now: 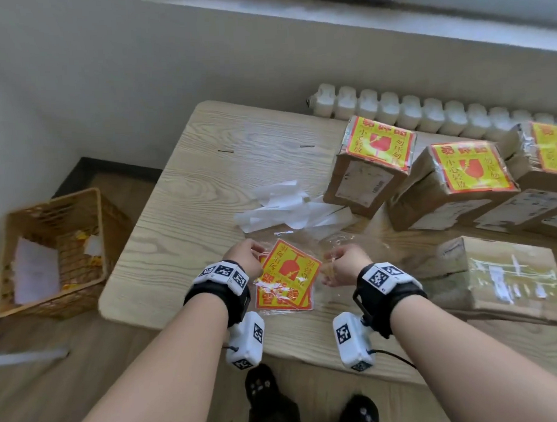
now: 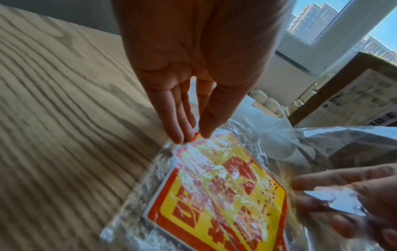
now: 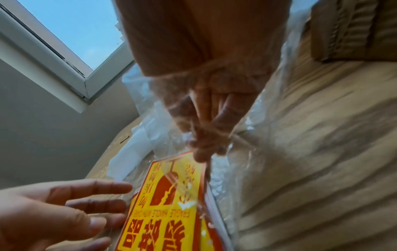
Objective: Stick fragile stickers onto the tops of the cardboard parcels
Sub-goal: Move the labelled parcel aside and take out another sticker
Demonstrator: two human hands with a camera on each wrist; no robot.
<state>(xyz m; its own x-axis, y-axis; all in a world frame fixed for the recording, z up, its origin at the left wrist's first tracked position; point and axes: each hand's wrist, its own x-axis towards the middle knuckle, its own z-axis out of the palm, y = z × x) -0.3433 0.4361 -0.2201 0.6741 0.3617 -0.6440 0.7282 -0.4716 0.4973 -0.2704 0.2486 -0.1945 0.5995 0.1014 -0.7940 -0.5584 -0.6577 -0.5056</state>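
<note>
A stack of yellow-and-red fragile stickers (image 1: 285, 273) (image 2: 225, 195) (image 3: 167, 212) lies in a clear plastic bag (image 1: 344, 237) (image 2: 343, 141) near the table's front edge. My left hand (image 1: 256, 248) (image 2: 193, 135) (image 3: 120, 200) has straight fingers, the tips touching the bag's left corner. My right hand (image 1: 331, 259) (image 3: 204, 151) (image 2: 318, 202) is wrapped in the bag's film and grips it at the stack's right corner. Three parcels (image 1: 373, 163) (image 1: 453, 185) (image 1: 543, 157) at the back right carry stickers on top. A plain parcel (image 1: 500, 275) lies at the right.
Peeled white backing papers (image 1: 289, 207) lie crumpled mid-table. A flat box with white labels (image 1: 523, 208) sits behind the plain parcel. A wicker basket (image 1: 81, 198) with scraps stands on the floor to the left. A radiator (image 1: 425, 111) runs behind the table (image 1: 182, 214).
</note>
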